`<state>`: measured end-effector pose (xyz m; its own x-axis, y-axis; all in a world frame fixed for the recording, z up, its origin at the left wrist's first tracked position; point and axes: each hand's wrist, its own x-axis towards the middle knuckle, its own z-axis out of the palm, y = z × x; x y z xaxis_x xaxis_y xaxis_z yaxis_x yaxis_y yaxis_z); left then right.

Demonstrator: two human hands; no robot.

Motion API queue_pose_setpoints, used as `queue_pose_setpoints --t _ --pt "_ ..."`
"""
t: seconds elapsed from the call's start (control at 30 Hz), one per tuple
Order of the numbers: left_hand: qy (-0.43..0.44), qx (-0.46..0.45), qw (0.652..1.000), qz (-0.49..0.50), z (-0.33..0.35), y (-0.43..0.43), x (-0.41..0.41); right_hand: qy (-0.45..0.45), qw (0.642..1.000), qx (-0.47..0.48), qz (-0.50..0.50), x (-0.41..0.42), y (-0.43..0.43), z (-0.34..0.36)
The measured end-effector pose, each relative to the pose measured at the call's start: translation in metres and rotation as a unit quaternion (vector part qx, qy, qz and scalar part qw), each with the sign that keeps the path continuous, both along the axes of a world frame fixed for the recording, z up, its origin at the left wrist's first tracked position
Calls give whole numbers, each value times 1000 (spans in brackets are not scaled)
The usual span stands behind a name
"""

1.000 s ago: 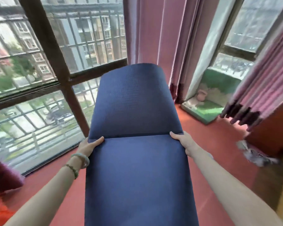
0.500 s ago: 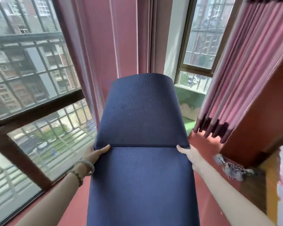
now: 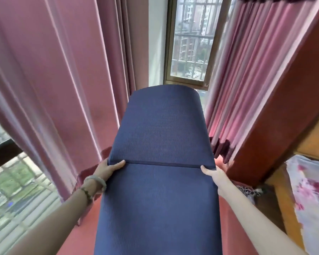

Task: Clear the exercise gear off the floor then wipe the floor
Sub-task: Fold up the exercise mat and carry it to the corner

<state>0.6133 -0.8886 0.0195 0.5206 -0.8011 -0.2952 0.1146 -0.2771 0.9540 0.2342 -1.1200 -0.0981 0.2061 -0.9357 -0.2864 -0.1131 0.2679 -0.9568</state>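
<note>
Mat (image 3: 160,199) spans between my hands, its long axis running straight away from me over the floor (image 3: 234,227). My left hand (image 3: 109,169) grips its left edge at the fold line, thumb on top; my right hand (image 3: 213,173) grips the opposite edge, both equally near.

There is one dark blue ribbed foam exercise mat (image 3: 160,199), folded so that two layers show. Two hands grip it: one left hand (image 3: 109,168) at the mat's left edge and one right hand (image 3: 213,174) at its right edge. The left wrist carries two bands: one pale green bangle (image 3: 97,180) and one beaded bracelet (image 3: 86,192). Two pink pleated curtains (image 3: 53,89) hang, one to each side of the mat. Two barred windows (image 3: 191,43) show, one beyond the mat's far end, one to its left. One white cloth with red flowers (image 3: 311,199) lies to the mat's right.
</note>
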Motion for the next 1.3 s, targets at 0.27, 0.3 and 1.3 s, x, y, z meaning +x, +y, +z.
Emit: queue_pose_setpoints --t 0.27,0.3,1.3 --pt "32 11 997 -71 -2 -154 44 -58 995 62 -57 67 -28 106" --pt "36 11 996 -77 -8 -172 49 -47 995 65 -55 71 -40 106" --pt "96 118 974 -167 -150 -728 197 -32 969 180 -166 202 -532 -35"
